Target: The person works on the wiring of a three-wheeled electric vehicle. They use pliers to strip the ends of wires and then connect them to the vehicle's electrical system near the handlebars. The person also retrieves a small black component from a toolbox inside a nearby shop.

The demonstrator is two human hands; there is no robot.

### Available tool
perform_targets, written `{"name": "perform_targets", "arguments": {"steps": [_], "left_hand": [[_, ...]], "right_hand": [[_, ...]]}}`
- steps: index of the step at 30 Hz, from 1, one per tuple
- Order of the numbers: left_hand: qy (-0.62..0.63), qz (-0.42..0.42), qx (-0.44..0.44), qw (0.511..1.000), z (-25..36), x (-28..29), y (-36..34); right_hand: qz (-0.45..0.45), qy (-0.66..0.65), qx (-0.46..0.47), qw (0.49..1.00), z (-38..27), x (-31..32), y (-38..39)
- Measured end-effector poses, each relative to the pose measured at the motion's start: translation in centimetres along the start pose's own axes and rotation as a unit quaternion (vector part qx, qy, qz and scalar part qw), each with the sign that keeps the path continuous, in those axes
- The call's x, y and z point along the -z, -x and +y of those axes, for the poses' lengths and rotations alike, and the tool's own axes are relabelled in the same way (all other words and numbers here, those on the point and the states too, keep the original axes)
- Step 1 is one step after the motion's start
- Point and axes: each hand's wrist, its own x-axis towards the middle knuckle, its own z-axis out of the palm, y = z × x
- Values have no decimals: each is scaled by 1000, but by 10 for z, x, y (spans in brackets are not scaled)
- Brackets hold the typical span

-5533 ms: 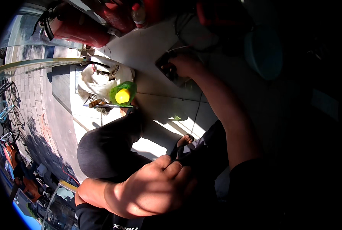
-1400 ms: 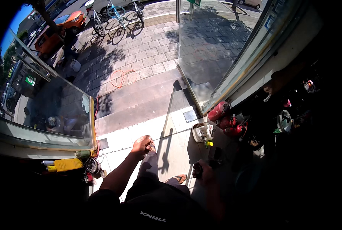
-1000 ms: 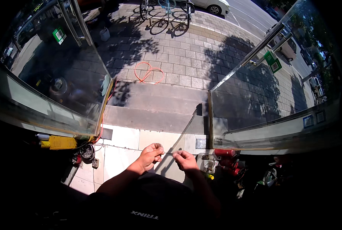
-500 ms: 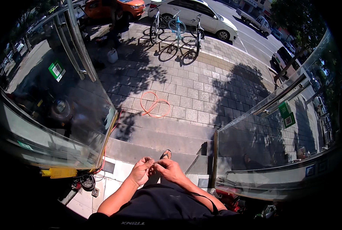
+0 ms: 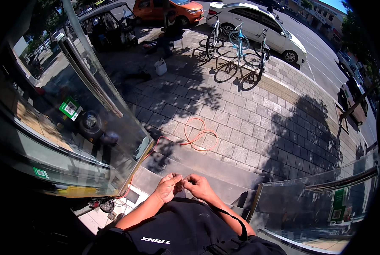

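My left hand and my right hand are raised close together in front of my waist. The fingers of both are bent into pinches, and the fingertips nearly meet. Whatever lies between them is too small to make out. Below them is the dark cloth over my body. An orange hose lies in loops on the paving beyond the hands.
Glass doors stand at both sides, the left door and the right door. Stone steps drop to the paving. Farther out are a white jug, several bicycles, a seated person and a white car.
My view has swung left, so the street, doors and hose appear farther right. Both hands remain pinched close together, with a slight shift of the fingers.
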Motion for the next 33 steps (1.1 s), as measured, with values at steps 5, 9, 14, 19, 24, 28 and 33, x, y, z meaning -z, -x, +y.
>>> {"name": "perform_targets", "arguments": {"steps": [5, 9, 14, 19, 24, 28, 33], "left_hand": [[-30, -36, 20, 999, 37, 1, -94], [-94, -36, -1, 995, 75, 6, -177], [-118, -70, -28, 990, 125, 67, -286], [-96, -35, -62, 993, 186, 88, -342], [-78, 13, -140, 987, 229, 122, -404], [-42, 92, -165, 981, 278, 154, -469], [30, 90, -263, 960, 352, 165, -526]], "right_hand": [[66, -57, -27, 996, 1, 31, -71], [118, -22, -13, 993, 4, 59, -150], [132, -114, -61, 983, 17, 62, -278], [100, -119, -58, 986, -4, 67, -373], [24, -83, -53, 995, -15, 75, -485], [-94, -122, -40, 987, -29, 90, -589], [-168, -308, 37, 936, -43, 117, -711]]}}
